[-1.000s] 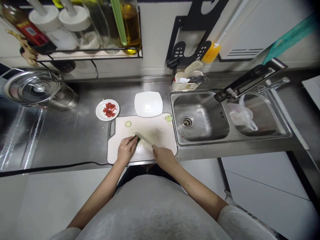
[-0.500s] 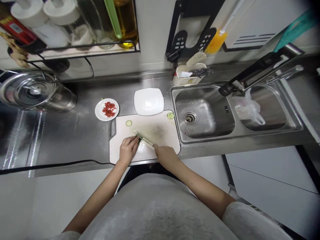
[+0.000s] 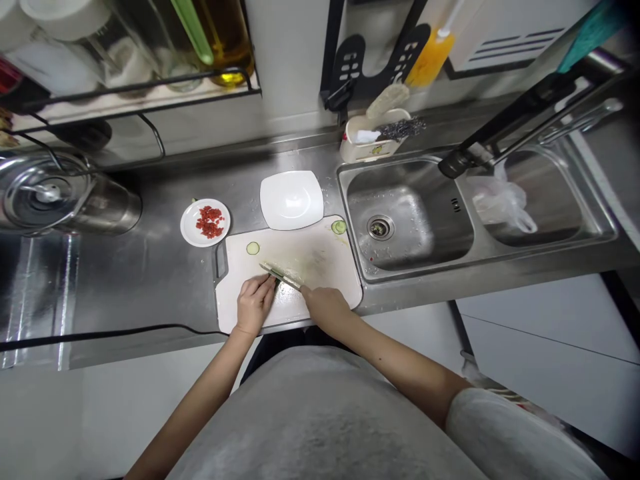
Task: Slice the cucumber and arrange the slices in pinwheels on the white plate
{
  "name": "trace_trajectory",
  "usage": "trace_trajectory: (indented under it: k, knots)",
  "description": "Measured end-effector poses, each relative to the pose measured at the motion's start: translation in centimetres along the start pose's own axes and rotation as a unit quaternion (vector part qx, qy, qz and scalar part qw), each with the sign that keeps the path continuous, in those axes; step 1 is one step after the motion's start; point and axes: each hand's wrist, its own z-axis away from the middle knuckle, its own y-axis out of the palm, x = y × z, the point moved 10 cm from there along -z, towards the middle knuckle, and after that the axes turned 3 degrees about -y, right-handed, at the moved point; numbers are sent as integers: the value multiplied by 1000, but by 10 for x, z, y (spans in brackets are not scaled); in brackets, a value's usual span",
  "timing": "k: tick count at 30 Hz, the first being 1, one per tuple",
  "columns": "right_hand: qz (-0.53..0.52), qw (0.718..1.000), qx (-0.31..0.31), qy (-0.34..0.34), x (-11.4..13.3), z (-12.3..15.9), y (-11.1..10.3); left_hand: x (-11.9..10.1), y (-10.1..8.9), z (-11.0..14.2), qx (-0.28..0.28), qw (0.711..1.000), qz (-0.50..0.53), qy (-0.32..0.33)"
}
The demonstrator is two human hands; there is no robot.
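My right hand [image 3: 326, 305] is closed round the handle of a kitchen knife [image 3: 286, 276]. Its blade slants up and left over the white cutting board [image 3: 231, 293]. At the blade's tip end, the fingers of my left hand [image 3: 253, 304] are bunched together on a small dark green piece of cucumber [image 3: 273, 275], mostly hidden by fingers and blade. One round cucumber slice [image 3: 253, 248] lies by itself near the board's upper left. More cucumber slices [image 3: 339, 227] overlap at the upper right corner, and wet marks show mid-board.
Behind the board is a white square dish [image 3: 292, 199]; left of it, a small white plate [image 3: 188, 231] bears chopped red bits. To the right is a double sink [image 3: 410, 233] with a black faucet [image 3: 480, 143]. A steel pot [image 3: 107, 210] stands left, under a bottle rack [image 3: 150, 101].
The whole view has shifted and turned slightly. Both hands keep nearly the same place on the board, and the knife blade has moved only a little against the cucumber.
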Motion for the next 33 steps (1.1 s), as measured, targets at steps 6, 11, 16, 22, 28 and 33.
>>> trace_trajectory:
  k: [6, 11, 16, 22, 28, 33]
  knots:
    - [-20, 1000, -10, -4, 2, 0, -1, -3, -1, 0, -5, 1000, 2, 2]
    - [-15, 1000, 3, -17, 4, -4, -3, -1, 1, 1, -5, 1000, 6, -1]
    - [1, 1000, 11, -9, 3, -8, -3, -2, 0, 0, -7, 1000, 8, 5]
    - [-9, 1000, 5, -14, 3, -11, 0, -4, -2, 0, -8, 1000, 9, 9]
    - [-8, 1000, 0, -9, 2, -14, 3, -5, -3, -1, -13, 1000, 10, 12]
    - [-15, 1000, 14, -2, 1, -22, 6, -5, -3, -1, -17, 1000, 12, 16]
